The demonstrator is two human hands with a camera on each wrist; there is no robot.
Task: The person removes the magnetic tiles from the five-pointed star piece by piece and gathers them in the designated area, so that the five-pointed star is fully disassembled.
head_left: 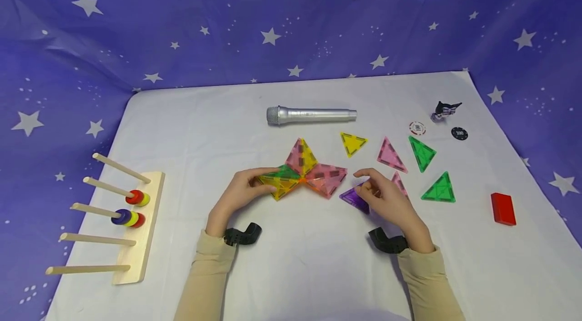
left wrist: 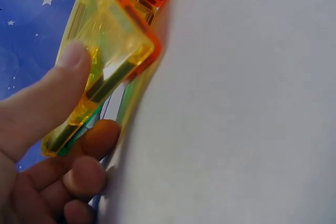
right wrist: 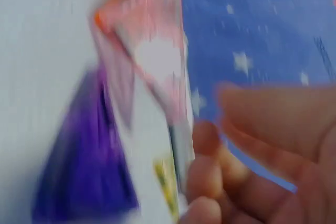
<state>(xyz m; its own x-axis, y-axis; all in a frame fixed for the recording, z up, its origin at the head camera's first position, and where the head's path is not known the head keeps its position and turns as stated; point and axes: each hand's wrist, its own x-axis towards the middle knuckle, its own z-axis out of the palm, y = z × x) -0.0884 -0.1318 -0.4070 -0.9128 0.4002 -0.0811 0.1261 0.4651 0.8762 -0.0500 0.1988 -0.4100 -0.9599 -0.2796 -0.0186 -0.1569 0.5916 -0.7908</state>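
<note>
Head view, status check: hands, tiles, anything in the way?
Left hand pinches yellow tile of the joined tile cluster. Right hand on purple triangle tile, grip unclear. Loose pink tile beside right hand; nothing between.

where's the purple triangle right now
In the head view the purple triangle lies on the table right of centre, under the right hand's fingers, just below the right wing of the joined tile cluster.

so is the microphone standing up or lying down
Lying down: the microphone rests on its side on the table, grille pointing left, beyond the tile cluster.
</note>
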